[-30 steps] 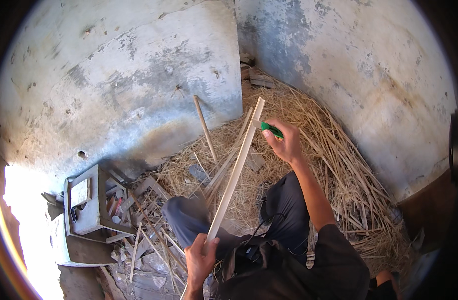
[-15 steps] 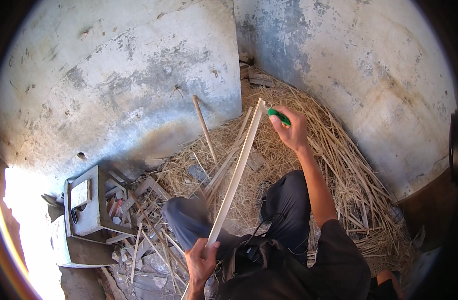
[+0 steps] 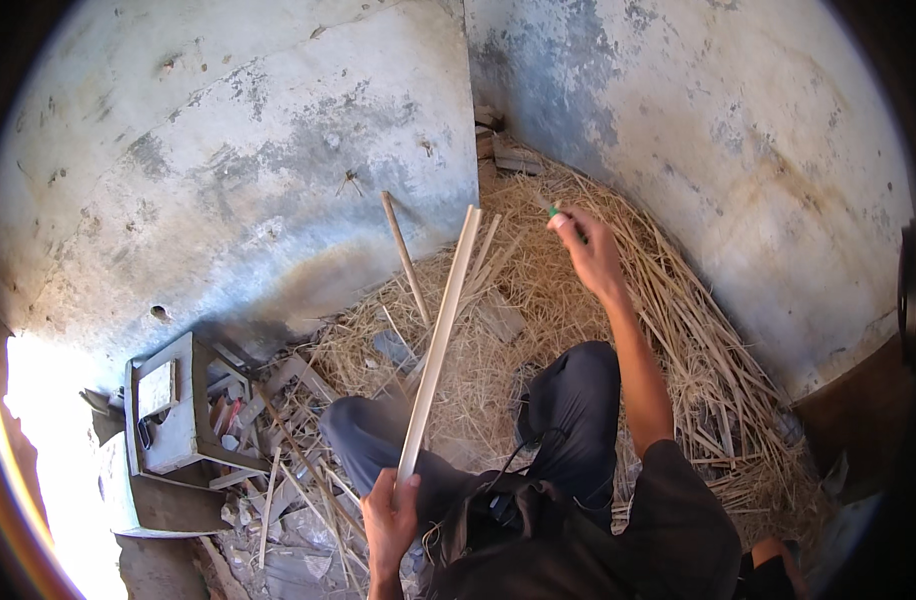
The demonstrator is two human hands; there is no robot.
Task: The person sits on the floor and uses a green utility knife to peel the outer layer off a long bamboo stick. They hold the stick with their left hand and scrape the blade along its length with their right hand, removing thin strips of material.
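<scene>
My left hand [image 3: 391,515] is closed round the lower end of a long, pale split-bamboo strip [image 3: 440,345]. The strip slants up and away from me, its far tip free in the air above the floor litter. My right hand [image 3: 590,250], arm stretched forward, grips a small green-handled knife [image 3: 553,211]; its fingers hide most of the handle, and the thin blade is hard to make out. A clear gap separates the knife from the strip's tip. Both of my bent knees [image 3: 578,400] lie below the hands.
Straw-like shavings [image 3: 538,290] cover the floor, with long thin sticks [image 3: 708,365] heaped along the right wall. One stick [image 3: 406,255] leans toward the left wall [image 3: 308,140]. At left, an old box-like cabinet [image 3: 183,400] stands among scraps. A person's arm shows at bottom right [image 3: 773,555].
The strip's far tip has swung left, away from the knife. My right hand has shifted slightly and turned, so less of the green handle shows.
</scene>
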